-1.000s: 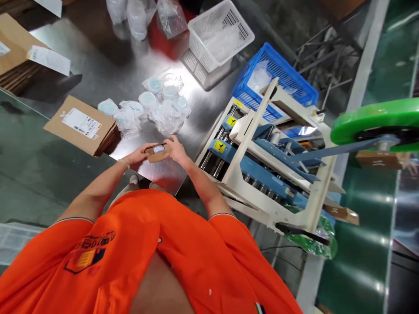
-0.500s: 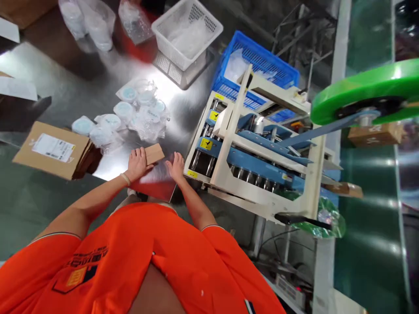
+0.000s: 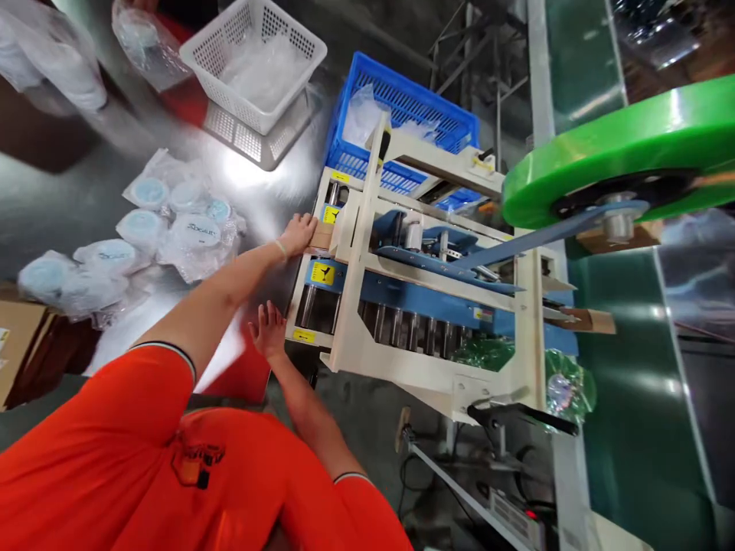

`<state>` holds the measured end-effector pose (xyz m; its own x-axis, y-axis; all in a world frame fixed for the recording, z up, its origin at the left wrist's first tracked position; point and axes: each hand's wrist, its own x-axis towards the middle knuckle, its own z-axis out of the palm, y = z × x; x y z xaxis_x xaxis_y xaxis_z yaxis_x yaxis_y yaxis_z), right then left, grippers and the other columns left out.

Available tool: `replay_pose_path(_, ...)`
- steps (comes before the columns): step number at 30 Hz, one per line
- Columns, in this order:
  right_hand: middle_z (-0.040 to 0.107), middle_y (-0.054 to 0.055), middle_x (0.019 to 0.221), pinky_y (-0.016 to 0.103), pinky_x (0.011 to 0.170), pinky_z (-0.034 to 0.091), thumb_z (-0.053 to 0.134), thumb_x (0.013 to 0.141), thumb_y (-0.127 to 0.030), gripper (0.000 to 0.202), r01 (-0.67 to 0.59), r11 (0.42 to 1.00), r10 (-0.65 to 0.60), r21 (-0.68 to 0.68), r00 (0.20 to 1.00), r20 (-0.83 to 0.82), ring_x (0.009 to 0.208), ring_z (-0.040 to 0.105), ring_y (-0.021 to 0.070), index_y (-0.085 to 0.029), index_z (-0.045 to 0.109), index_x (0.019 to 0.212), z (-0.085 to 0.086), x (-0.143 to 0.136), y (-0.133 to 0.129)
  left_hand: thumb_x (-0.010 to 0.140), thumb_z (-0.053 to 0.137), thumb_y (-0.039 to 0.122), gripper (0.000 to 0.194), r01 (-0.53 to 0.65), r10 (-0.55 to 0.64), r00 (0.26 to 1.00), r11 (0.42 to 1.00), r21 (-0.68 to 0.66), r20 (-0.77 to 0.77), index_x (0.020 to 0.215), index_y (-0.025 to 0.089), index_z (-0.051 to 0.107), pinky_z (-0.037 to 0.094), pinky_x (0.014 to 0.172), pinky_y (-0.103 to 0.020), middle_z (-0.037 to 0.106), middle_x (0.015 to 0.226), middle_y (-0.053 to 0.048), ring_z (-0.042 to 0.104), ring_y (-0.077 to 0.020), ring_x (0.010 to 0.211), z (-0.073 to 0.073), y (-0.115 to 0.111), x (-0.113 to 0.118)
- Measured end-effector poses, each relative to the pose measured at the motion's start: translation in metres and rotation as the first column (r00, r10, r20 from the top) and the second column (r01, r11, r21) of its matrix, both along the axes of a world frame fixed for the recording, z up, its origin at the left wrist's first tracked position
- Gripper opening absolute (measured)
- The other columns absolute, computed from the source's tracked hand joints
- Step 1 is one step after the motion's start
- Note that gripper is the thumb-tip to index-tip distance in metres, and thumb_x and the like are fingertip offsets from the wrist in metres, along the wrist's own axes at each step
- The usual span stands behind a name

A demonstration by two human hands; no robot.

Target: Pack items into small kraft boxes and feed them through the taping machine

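Observation:
My left hand (image 3: 298,234) reaches across to the infeed end of a carton-sealing machine (image 3: 367,260). It is closed on the near end of a small brown cardboard box (image 3: 321,237), which lies between the blue side guides. The front of that box is hidden under the machine's cream frame. Beside the machine's near corner, my right hand (image 3: 268,330) holds nothing, its fingers spread over the table edge. Several clear bags with round white and pale blue items (image 3: 195,229) lie on the metal table (image 3: 269,195) to the left.
Behind are a white basket (image 3: 200,65) of clear plastic and a blue crate (image 3: 416,84). A large green tape roll (image 3: 620,145) overhangs the machine. Another brown box (image 3: 594,320) protrudes at its outlet, by a green conveyor (image 3: 632,398). An opened carton (image 3: 23,344) sits at left.
My left hand has carried the small box from the table's front edge rightward into the machine's infeed. My right hand stays open near the machine corner. The view has shifted right.

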<state>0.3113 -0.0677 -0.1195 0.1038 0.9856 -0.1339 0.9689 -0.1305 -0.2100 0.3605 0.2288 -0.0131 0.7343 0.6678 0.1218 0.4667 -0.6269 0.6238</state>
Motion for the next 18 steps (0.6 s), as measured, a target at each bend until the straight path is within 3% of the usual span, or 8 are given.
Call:
replay_pose_path(3, 0.055, 0.019, 0.173, 0.059, 0.118, 0.053, 0.061, 0.110, -0.043, 0.051, -0.017, 0.998, 0.017, -0.055, 1.000, -0.009, 0.154, 0.055, 0.0404, -0.025, 0.064, 0.158, 0.005, 0.003, 0.002, 0.071, 0.102, 0.054, 0.139, -0.027, 0.053, 0.989, 0.982, -0.188, 0.137, 0.174, -0.005, 0.029, 0.018, 0.140, -0.058, 0.012, 0.182, -0.042, 0.014, -0.0480, 0.175, 0.003, -0.018, 0.040)
replay_pose_path(5, 0.055, 0.018, 0.172, 0.061, 0.119, 0.052, 0.058, 0.110, -0.042, 0.048, -0.031, 0.997, 0.030, -0.072, 0.999, -0.023, 0.156, 0.053, 0.0399, -0.027, 0.065, 0.156, 0.010, 0.007, 0.000, 0.071, 0.101, 0.058, 0.152, -0.068, 0.135, 0.953, 0.968, -0.243, 0.273, 0.179, -0.001, 0.011, 0.017, 0.141, -0.058, -0.010, 0.184, -0.041, 0.000, -0.0477, 0.177, 0.003, -0.042, 0.034)
replay_pose_path(6, 0.055, 0.020, 0.171, 0.063, 0.120, 0.052, 0.057, 0.110, -0.041, 0.048, -0.030, 0.997, 0.028, -0.064, 0.999, -0.033, 0.156, 0.054, 0.0404, -0.026, 0.066, 0.155, 0.013, 0.009, -0.002, 0.075, 0.098, 0.057, 0.151, -0.076, 0.167, 0.917, 0.964, -0.253, 0.363, 0.180, 0.002, 0.006, 0.016, 0.141, -0.060, -0.012, 0.184, -0.039, -0.002, -0.0480, 0.177, 0.001, -0.056, 0.018)
replay_pose_path(9, 0.059, 0.028, 0.162, 0.070, 0.116, 0.052, 0.055, 0.108, -0.040, 0.049, 0.029, 1.000, -0.028, 0.012, 0.996, -0.079, 0.149, 0.058, 0.0449, -0.018, 0.068, 0.149, 0.019, 0.014, -0.002, 0.097, 0.076, 0.048, 0.113, -0.114, 0.203, 0.836, 0.973, -0.201, 0.510, 0.182, 0.015, 0.009, 0.022, 0.141, -0.064, 0.016, 0.185, -0.029, 0.016, -0.0434, 0.175, -0.002, -0.109, -0.077)
replay_pose_path(12, 0.070, 0.031, 0.140, 0.070, 0.110, 0.054, 0.043, 0.110, -0.034, 0.047, 0.043, 0.993, -0.024, 0.106, 0.985, -0.174, 0.133, 0.066, 0.0446, -0.013, 0.072, 0.141, 0.031, 0.000, 0.023, 0.109, 0.051, 0.034, 0.073, -0.380, 0.434, 0.833, 0.900, -0.213, 0.345, 0.177, 0.020, 0.029, 0.035, 0.137, -0.059, 0.044, 0.170, -0.023, 0.043, -0.0366, 0.162, -0.003, -0.180, -0.211)
replay_pose_path(14, 0.074, 0.027, 0.126, 0.064, 0.111, 0.055, 0.037, 0.111, -0.028, 0.047, -0.088, 0.983, 0.127, 0.159, 0.959, -0.252, 0.124, 0.069, 0.0402, -0.013, 0.074, 0.138, 0.044, -0.036, 0.055, 0.109, 0.047, 0.031, 0.063, -0.677, 0.710, 0.683, 0.703, -0.216, 0.171, 0.170, 0.017, 0.039, 0.037, 0.135, -0.058, 0.051, 0.160, -0.024, 0.048, -0.0372, 0.154, -0.004, -0.229, -0.301)
replay_pose_path(16, 0.075, 0.022, 0.123, 0.056, 0.116, 0.054, 0.038, 0.112, -0.024, 0.046, -0.297, 0.935, 0.343, 0.191, 0.892, -0.294, 0.123, 0.069, 0.0352, -0.014, 0.074, 0.139, 0.062, -0.096, 0.093, 0.108, 0.050, 0.032, 0.064, -0.900, 0.915, 0.403, 0.402, -0.171, 0.029, 0.168, 0.012, 0.040, 0.034, 0.134, -0.063, 0.050, 0.156, -0.027, 0.047, -0.0409, 0.151, -0.010, -0.270, -0.381)
replay_pose_path(18, 0.074, 0.020, 0.130, 0.049, 0.120, 0.052, 0.043, 0.113, -0.019, 0.044, -0.483, 0.859, 0.513, 0.170, 0.809, -0.287, 0.127, 0.067, 0.0310, -0.013, 0.071, 0.146, 0.078, -0.170, 0.129, 0.105, 0.056, 0.034, 0.071, -0.987, 0.992, 0.089, 0.075, -0.142, -0.093, 0.167, 0.007, 0.038, 0.034, 0.131, -0.068, 0.048, 0.152, -0.028, 0.046, -0.0447, 0.148, -0.019, -0.298, -0.442)
